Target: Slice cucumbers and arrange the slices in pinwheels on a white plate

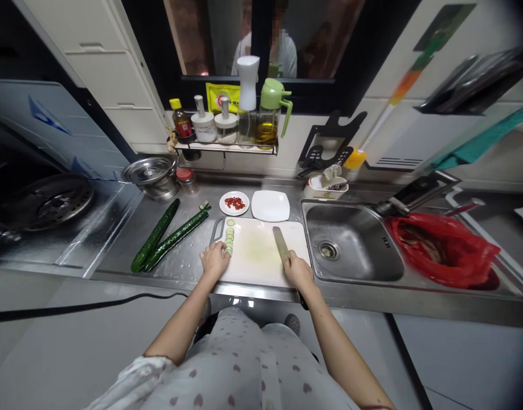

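Observation:
A white cutting board (257, 265) with a grey handle lies in front of me on the steel counter. Along its left side runs an overlapping row of cucumber slices (229, 234). My left hand (215, 259) is at the near end of that row, fingers curled and thumb against the slices. On the board's right side, my right hand (298, 271) is wrapped round a kitchen knife (281, 242), its blade pointing away from me. Two whole-looking cucumbers (156, 236) lie left of the board, with small cut end pieces (204, 205) by one tip.
Behind the board stand a plate of chopped red chilli (235, 197) and a white square plate (270, 206). A sink (351, 239) is on the right, a red plastic bag (445, 250) beyond it. Left are a steel pot (152, 177) and wok (48, 199). A seasoning shelf (227, 149) hangs above.

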Tool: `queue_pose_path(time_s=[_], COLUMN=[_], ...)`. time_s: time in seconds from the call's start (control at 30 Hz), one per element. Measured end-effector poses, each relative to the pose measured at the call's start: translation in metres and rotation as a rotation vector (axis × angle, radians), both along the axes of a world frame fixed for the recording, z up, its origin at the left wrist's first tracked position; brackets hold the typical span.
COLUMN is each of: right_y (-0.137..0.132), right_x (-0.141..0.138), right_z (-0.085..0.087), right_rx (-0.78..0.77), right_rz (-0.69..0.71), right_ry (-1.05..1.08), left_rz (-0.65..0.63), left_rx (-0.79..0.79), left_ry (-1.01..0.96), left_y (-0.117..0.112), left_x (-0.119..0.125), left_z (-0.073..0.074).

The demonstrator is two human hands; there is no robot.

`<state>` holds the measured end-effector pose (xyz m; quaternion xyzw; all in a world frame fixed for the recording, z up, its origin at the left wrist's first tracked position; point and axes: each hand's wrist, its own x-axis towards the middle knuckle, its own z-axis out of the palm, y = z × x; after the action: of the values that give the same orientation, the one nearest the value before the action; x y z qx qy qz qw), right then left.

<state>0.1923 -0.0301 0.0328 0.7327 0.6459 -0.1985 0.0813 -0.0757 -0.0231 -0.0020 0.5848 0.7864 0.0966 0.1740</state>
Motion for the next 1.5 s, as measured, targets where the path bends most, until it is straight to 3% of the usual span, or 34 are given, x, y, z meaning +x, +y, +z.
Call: queue_pose_path(time_s=[0.17,0.47,0.7,0.97,1.23,1.5], right_y=[0.001,0.002,0.004,0.004,0.003,0.004], right_x=[0.002,0.003,-0.003,-0.010,-0.012,-0.011], right_z=[-0.001,-0.002,0.000,0.004,0.007,0.007], right_rx=[0.002,-0.007,-0.035,-0.061,-0.059,-0.071], right_rz=[-0.002,-0.005,0.007,0.052,0.060,0.056], right_ry=[0.000,0.003,-0.005,-0.022,-0.031,-0.026], left_rz=[-0.053,0.015,0.133,0.104,0.032,0.060], left_rx=[0.039,0.074,0.042,0.038,0.011,0.019], left_ry=[0.059,0.000,-0.038,0.051,0.116,-0.040], left_y=[-0.001,0.005,0.048,0.097,0.114,0.117], left_x=[0.011,0.011,0.013,0.007,0.003,0.007], left_z=[-0.001,-0.004,0.004,0.001,-0.006,0.002])
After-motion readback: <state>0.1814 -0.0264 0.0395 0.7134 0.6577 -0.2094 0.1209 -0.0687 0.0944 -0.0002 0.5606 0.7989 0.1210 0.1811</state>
